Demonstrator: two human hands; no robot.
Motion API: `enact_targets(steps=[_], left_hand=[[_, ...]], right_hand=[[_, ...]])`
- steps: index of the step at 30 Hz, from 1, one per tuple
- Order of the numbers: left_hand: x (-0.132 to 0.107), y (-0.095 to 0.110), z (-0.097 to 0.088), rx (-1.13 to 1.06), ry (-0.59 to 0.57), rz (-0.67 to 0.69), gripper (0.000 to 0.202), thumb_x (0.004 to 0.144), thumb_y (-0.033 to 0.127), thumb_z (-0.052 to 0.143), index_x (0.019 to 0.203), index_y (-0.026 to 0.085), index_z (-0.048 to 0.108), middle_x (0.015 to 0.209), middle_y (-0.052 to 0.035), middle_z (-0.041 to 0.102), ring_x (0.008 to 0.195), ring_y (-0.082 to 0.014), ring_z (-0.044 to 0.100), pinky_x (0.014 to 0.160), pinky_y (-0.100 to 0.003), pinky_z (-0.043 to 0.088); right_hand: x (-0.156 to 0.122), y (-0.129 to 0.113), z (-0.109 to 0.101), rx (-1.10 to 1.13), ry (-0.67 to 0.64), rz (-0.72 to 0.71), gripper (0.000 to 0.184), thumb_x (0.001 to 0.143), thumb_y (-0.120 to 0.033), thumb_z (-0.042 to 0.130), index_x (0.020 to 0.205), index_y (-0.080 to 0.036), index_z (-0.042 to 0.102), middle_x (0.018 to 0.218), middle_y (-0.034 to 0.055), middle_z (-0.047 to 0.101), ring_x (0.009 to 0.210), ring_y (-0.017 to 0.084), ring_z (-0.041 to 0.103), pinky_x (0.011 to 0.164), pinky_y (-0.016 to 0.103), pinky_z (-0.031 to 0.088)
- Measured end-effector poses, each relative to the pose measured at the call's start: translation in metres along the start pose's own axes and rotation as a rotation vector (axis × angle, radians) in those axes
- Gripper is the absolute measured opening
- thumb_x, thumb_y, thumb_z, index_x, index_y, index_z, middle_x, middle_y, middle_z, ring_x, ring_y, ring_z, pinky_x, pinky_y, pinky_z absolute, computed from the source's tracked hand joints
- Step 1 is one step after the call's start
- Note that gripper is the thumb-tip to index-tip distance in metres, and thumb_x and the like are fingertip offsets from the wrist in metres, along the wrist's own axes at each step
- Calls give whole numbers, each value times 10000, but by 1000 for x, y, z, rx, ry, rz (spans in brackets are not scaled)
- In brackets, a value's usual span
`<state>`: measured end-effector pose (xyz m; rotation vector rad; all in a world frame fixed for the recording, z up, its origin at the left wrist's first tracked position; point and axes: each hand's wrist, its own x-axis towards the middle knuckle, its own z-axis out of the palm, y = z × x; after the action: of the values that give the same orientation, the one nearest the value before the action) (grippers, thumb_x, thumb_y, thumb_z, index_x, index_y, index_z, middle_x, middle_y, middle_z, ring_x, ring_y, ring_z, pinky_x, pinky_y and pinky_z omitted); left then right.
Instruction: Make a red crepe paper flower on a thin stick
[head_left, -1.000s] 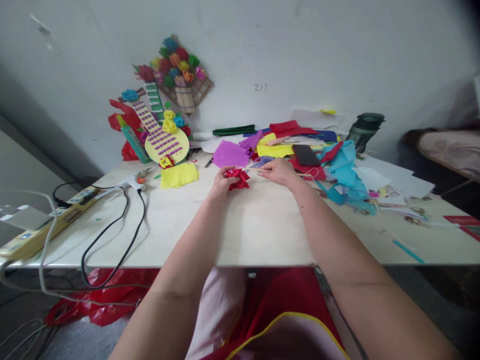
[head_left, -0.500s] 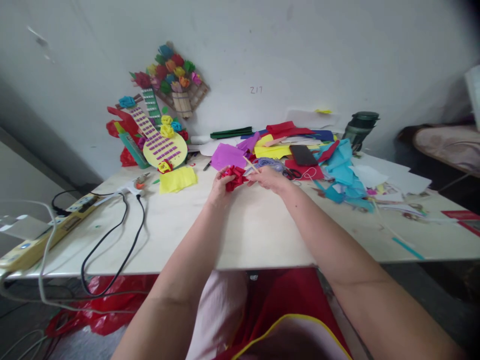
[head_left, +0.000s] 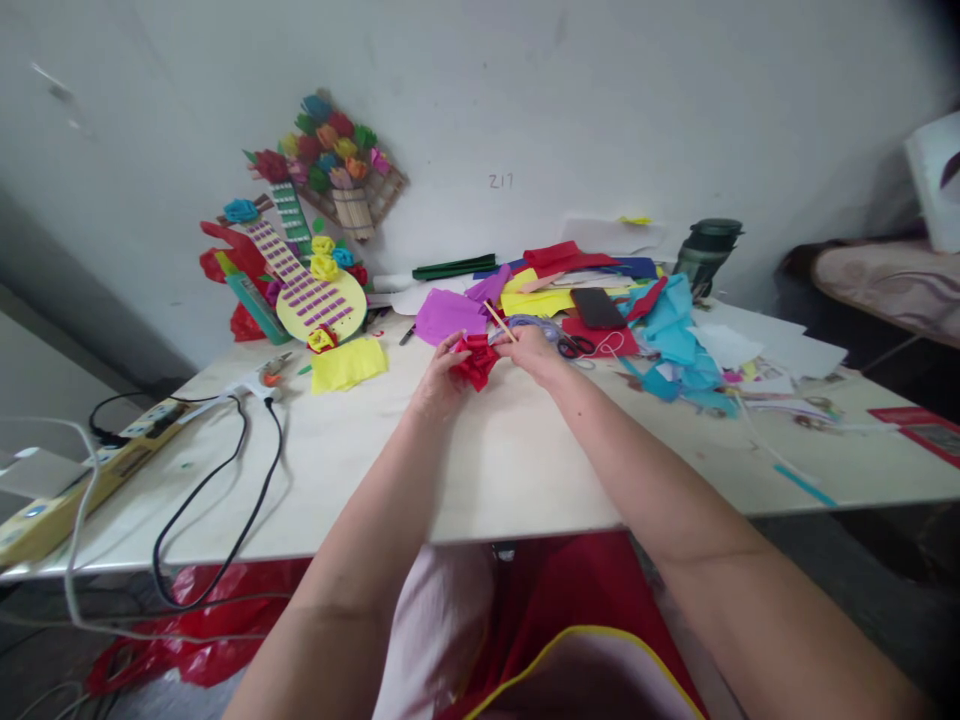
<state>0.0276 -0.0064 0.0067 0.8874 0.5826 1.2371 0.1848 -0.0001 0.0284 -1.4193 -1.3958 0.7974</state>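
Note:
A crumpled red paper flower [head_left: 475, 363] is held over the middle of the table. My left hand [head_left: 441, 374] is closed on its left side, fingers pressed into the folds. At its right side my right hand [head_left: 527, 351] is closed round a thin wooden stick [head_left: 499, 322], which slants up to the left; whether these fingers also pinch the flower, I cannot tell. Just behind lie purple paper sheets [head_left: 450, 317]. Black-handled scissors [head_left: 576, 346] and a red sheet [head_left: 621, 341] are right of my right hand.
A glue gun [head_left: 259, 379] and a power strip [head_left: 112, 468] with looping cords lie at left. Behind them stands a guitar-shaped craft [head_left: 322, 305]. Yellow crepe paper [head_left: 349, 366], a phone [head_left: 598, 308], blue paper scraps [head_left: 675, 330] and a dark bottle [head_left: 709, 255] are along the back.
The red flower has turned in my fingers, and its folds hang lower. The stick has shifted slightly with my right hand. The whole view has swung a little to the right.

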Motion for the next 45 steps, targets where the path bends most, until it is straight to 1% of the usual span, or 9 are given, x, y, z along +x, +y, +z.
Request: enact_targets(steps=[6,11,15,24,30,33,35,42,45], left_hand=[[3,4,-3,68,26,-117,448,715,526,619,1017,199,560,845,-61,649,727,-201,645,602,-309,503],[7,2,-4,125,29,-170,499,694,612,604,969,198,561,821,-65,647,715,-206,646,587,-313,501],[8,0,-9,238,-29,-143,442,644,503,690,946,195,593,765,-56,648,618,-187,620,510,-286,471],[2,1,-9,336,-137,-115,541,489,151,783,983,195,567,746,-12,661,581,-158,618,569,-289,489],[7,-5,-11,387,-123,-52,433,475,124,749,883,158,604,696,-11,646,568,-141,598,551,-267,476],[8,-6,-10,411,-79,-18,396,489,138,748,864,153,621,714,-18,643,575,-139,596,543,-262,470],[7,-6,-10,406,-61,1,391,492,144,751,861,155,625,721,-17,642,586,-139,595,549,-264,473],[6,-4,-9,404,-43,57,401,479,132,749,862,161,634,765,-9,646,642,-136,596,593,-261,492],[6,-5,-9,419,-42,65,389,497,127,738,870,171,634,776,-6,641,651,-136,597,612,-272,492]], right_hand=[[0,-1,-4,27,-50,-50,72,643,-98,638,709,-119,657,660,18,663,631,105,594,684,233,482],[-1,-2,-7,-73,-100,-107,120,658,-48,603,730,-112,674,668,26,669,647,109,611,679,223,483],[1,1,-9,-192,-109,-171,163,658,-79,622,798,-111,700,691,30,675,675,124,617,664,226,477],[7,12,-8,-282,-164,-314,224,672,-138,649,889,-126,703,775,33,687,724,125,611,670,224,452],[4,7,-9,-356,-193,-333,206,747,-201,613,933,-138,674,830,32,687,781,131,604,696,217,423],[-2,-4,-14,-449,-135,-266,359,893,-414,403,886,-144,639,808,54,667,743,149,578,681,245,403],[-4,-9,-17,-445,-75,-228,443,928,-452,277,927,-153,603,807,55,656,708,145,560,673,247,391],[3,3,-23,-301,-150,-283,287,868,-352,426,737,-162,597,627,-14,551,608,97,489,586,201,360],[3,8,-25,-219,-228,-240,297,842,-391,465,771,-160,638,536,-39,489,532,88,453,533,206,335]])
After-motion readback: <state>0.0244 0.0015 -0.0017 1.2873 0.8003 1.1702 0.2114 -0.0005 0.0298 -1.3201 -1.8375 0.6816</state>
